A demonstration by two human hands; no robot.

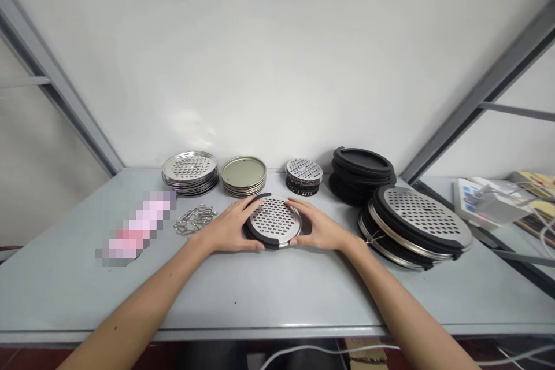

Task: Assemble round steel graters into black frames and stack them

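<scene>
A round perforated metal plate [277,217] with a black edge strip along its left side lies before me on the table. My left hand [236,225] curves around the plate's left edge, fingers at the far rim and thumb at the near one. On the opposite side, my right hand [318,224] grips the right edge between thumb and fingers. Just left of my left hand is a small heap of bent metal wire pieces [195,219]. To the right, a stack of finished-looking perforated plates with black edge strips [422,217] leans at a tilt.
Along the wall stand a stack of silver perforated dishes [189,167], a stack of olive-gold discs [243,173], small perforated discs [304,170] and black rings [363,165]. A blurred-out pink object [139,228] lies left. A power strip [474,202] sits beyond the right frame post.
</scene>
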